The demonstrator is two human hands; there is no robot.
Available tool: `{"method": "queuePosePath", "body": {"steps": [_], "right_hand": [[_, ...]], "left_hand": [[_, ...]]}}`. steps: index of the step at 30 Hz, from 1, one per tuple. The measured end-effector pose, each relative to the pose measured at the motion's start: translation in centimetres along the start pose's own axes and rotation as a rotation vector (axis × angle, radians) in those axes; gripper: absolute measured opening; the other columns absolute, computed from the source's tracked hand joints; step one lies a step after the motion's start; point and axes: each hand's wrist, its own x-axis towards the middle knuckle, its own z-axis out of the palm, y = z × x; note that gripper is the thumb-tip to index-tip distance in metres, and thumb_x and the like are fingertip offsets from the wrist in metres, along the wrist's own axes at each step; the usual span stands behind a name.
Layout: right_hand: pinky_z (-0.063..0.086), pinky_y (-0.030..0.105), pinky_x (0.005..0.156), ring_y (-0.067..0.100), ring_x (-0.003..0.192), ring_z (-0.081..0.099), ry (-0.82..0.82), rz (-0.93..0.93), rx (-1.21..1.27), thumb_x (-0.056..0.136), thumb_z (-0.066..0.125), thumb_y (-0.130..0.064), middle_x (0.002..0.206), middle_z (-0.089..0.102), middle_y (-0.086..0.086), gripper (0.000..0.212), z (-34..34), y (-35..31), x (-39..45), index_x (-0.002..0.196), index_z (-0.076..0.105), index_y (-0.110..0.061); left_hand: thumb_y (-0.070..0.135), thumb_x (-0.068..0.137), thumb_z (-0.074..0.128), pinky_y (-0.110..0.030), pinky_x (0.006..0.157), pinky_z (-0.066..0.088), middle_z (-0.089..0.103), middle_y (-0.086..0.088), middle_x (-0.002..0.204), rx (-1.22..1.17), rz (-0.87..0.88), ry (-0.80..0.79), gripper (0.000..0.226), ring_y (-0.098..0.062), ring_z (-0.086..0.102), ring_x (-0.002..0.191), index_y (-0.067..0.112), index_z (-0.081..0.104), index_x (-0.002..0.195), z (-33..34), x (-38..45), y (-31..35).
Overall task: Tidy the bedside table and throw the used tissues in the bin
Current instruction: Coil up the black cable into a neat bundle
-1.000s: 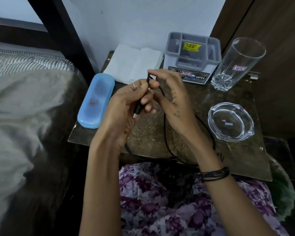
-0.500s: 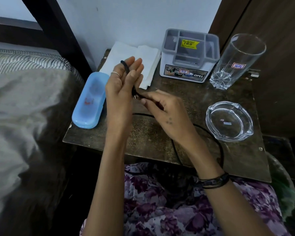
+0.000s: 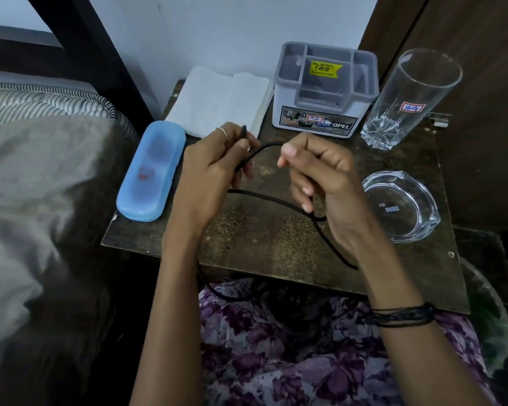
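A thin black cable (image 3: 264,197) loops over the dark bedside table (image 3: 270,244). My left hand (image 3: 214,168) is closed around one end of it, the tip poking up above my fingers. My right hand (image 3: 323,183) grips the cable further along, and a short arc of cable spans the gap between both hands. The rest trails down off the table's front edge toward my lap. Folded white tissues (image 3: 217,101) lie at the back left of the table, beyond my left hand.
A blue plastic case (image 3: 150,171) lies along the table's left edge beside the bed (image 3: 27,186). At the back stand a grey-white organiser box (image 3: 326,89) and a tall empty glass (image 3: 411,98). A glass ashtray (image 3: 399,206) sits right of my right hand.
My left hand has dropped from an upright open palm and closed on the cable end. My right hand has risen and pulled the cable across into a new loop.
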Motion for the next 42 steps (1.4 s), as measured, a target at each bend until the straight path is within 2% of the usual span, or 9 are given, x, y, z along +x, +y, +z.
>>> {"method": "queuePosePath", "body": {"steps": [7, 10, 14, 19, 25, 28, 33, 38, 42], "right_hand": [[0.032, 0.025, 0.042, 0.008, 0.036, 0.031, 0.209, -0.065, -0.093, 0.093, 0.056, -0.016, 0.047, 0.039, -0.010, 0.016, 0.6, 0.9, 0.6, 0.077, 0.059, -0.016], [0.035, 0.022, 0.039, 0.008, 0.037, 0.032, 0.245, -0.120, -0.180, 0.091, 0.059, -0.017, 0.051, 0.041, 0.014, 0.013, 0.4, 1.1, 0.8, 0.079, 0.062, -0.020], [0.037, 0.021, 0.041, 0.003, 0.042, 0.039, 0.265, -0.141, -0.317, 0.094, 0.055, -0.020, 0.049, 0.046, -0.009, 0.021, 0.2, 1.8, 1.0, 0.105, 0.066, -0.035], [0.043, 0.024, 0.048, 0.011, 0.048, 0.051, 0.121, -0.027, -0.439, 0.090, 0.061, -0.021, 0.058, 0.062, 0.003, 0.033, 0.2, 2.4, 1.0, 0.113, 0.058, -0.045], [0.044, 0.021, 0.056, -0.003, 0.051, 0.055, -0.208, 0.060, -1.018, 0.085, 0.065, -0.033, 0.060, 0.066, -0.004, 0.016, 1.9, 2.2, 0.1, 0.097, 0.062, -0.023], [0.048, 0.031, 0.064, 0.017, 0.068, 0.063, -0.300, 0.025, -1.119, 0.087, 0.063, -0.036, 0.067, 0.062, -0.004, 0.019, 2.7, 1.6, -0.2, 0.093, 0.054, -0.021], [0.040, 0.029, 0.052, 0.013, 0.047, 0.048, -0.275, -0.118, -1.169, 0.088, 0.058, -0.038, 0.055, 0.055, -0.002, 0.018, 2.3, 1.1, -0.6, 0.090, 0.066, -0.022], [0.036, 0.022, 0.040, 0.004, 0.040, 0.037, -0.013, -0.348, -1.139, 0.086, 0.056, -0.029, 0.049, 0.046, -0.012, 0.017, 1.7, 1.2, -0.7, 0.075, 0.067, -0.021], [0.049, 0.027, 0.043, 0.008, 0.054, 0.059, 0.158, -0.561, -1.147, 0.090, 0.061, -0.026, 0.073, 0.069, -0.005, 0.016, 1.2, 1.3, -0.8, 0.097, 0.072, -0.017]], "left_hand": [[0.019, 0.080, 0.040, -0.019, 0.039, 0.020, 0.033, 0.009, 0.043, -0.267, -0.082, -0.286, 0.023, -0.007, 0.025, 0.039, 0.012, 0.048, 0.059, -0.5, -0.5, 0.3], [0.018, 0.083, 0.038, -0.017, 0.040, 0.021, 0.034, 0.004, 0.049, -0.465, -0.109, -0.328, 0.024, -0.008, 0.024, 0.043, 0.013, 0.047, 0.061, -0.2, -0.5, 0.2], [0.018, 0.091, 0.035, -0.016, 0.041, 0.021, 0.039, 0.006, 0.049, -0.734, -0.104, -0.293, 0.032, -0.005, 0.025, 0.040, 0.013, 0.063, 0.077, 0.9, -0.7, 0.0], [0.018, 0.089, 0.037, -0.014, 0.049, 0.045, 0.070, 0.005, 0.069, -0.914, -0.080, -0.224, 0.032, -0.002, 0.044, 0.041, 0.007, 0.061, 0.107, 1.0, -0.5, 0.6], [0.003, 0.092, 0.035, -0.016, 0.075, 0.055, 0.068, -0.003, 0.115, -1.129, -0.104, -0.118, 0.039, -0.007, 0.069, 0.091, -0.004, 0.039, 0.131, 0.3, -0.1, 0.6], [-0.003, 0.094, 0.034, -0.019, 0.091, 0.051, 0.060, 0.002, 0.121, -1.058, -0.109, -0.029, 0.039, -0.006, 0.066, 0.101, 0.002, 0.035, 0.133, 0.6, 0.1, 0.2], [0.005, 0.098, 0.037, -0.018, 0.099, 0.045, 0.036, 0.018, 0.146, -0.486, -0.107, 0.122, 0.036, 0.003, 0.058, 0.107, 0.021, 0.046, 0.130, 1.0, 0.2, -0.2], [0.024, 0.095, 0.041, -0.038, 0.087, 0.051, 0.055, 0.044, 0.105, 0.140, -0.035, 0.120, 0.049, -0.015, 0.060, 0.078, 0.017, 0.028, 0.142, 0.0, 0.2, -1.1], [0.032, 0.096, 0.046, -0.020, 0.047, 0.041, 0.067, 0.004, 0.065, 0.125, -0.043, 0.032, 0.029, -0.004, 0.047, 0.046, 0.009, 0.064, 0.102, -1.0, 0.1, -0.2]]}}
